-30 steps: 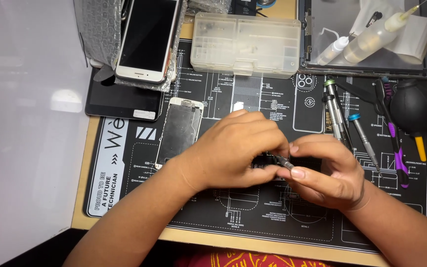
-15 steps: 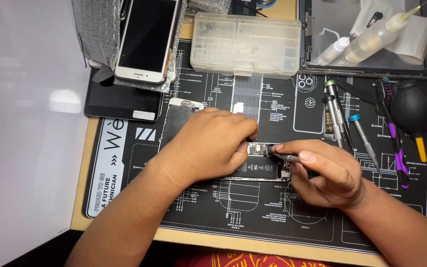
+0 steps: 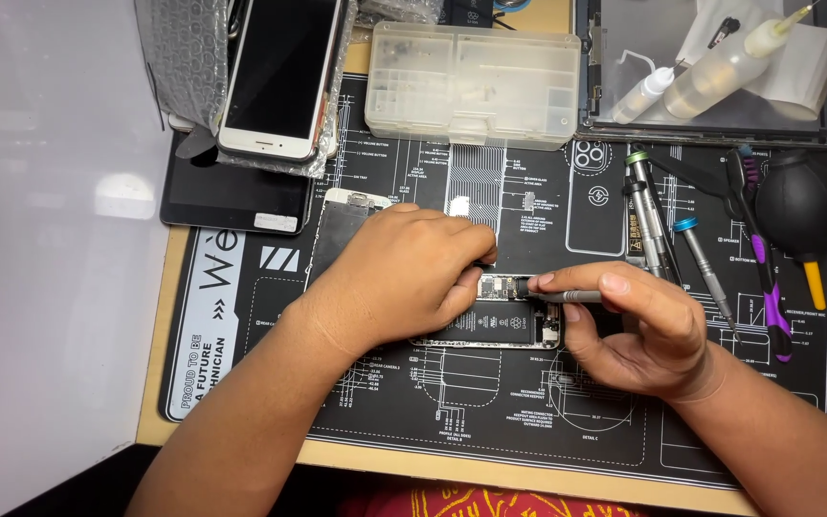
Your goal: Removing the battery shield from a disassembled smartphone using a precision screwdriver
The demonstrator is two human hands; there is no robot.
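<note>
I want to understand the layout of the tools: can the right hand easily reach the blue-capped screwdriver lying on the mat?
Probably yes. The right hand holds a thin tool, but the blue-capped screwdriver lies just beyond its knuckles on the mat, with nothing between them.

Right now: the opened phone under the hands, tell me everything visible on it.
The opened phone lies flat on the black printed work mat, screen removed, insides facing up. A dark battery fills the visible middle; small boards and metal parts show near its upper right. The left hand covers and steadies its left part. The right hand holds a thin grey screwdriver, tip on the upper components.
</note>
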